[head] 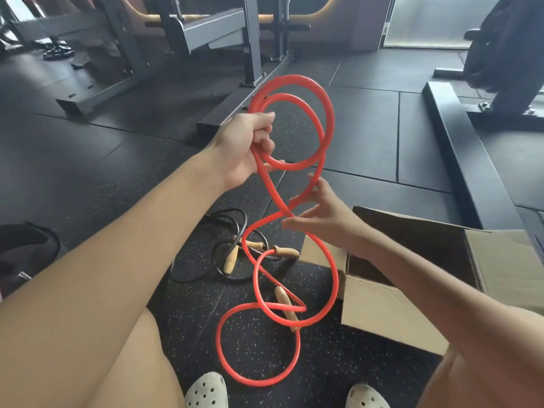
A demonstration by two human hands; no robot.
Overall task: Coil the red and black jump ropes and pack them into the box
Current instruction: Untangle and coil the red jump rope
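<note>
Head view, looking down past both forearms. Your left hand [247, 142] is clenched around the red jump rope [326, 119], holding two loose coils that stand up above and beyond the fist. Below the fist the rest of the rope hangs in crossed figure-eight twists down to the rubber floor [117, 172], where its last loop lies. One wooden handle [284, 301] sits among those lowest twists.

Your right hand [323, 219], lower than the left fist and closer to you, has its fingers straight and spread. Its fingertips touch the hanging strand without closing on it.

The black jump rope [188, 278] lies uncoiled on the floor directly under the left fist, its handles touching the red strand's path. The open cardboard box [382, 313] sits beyond your right wrist, with neither rope in it.

Likely trouble: the twists below the fist may be wound into the next coil and kink it. The stiff coils could spring out of the fist. Lifting the red tail may also snag the black rope or drag the handle through a loop, knotting it.
</note>
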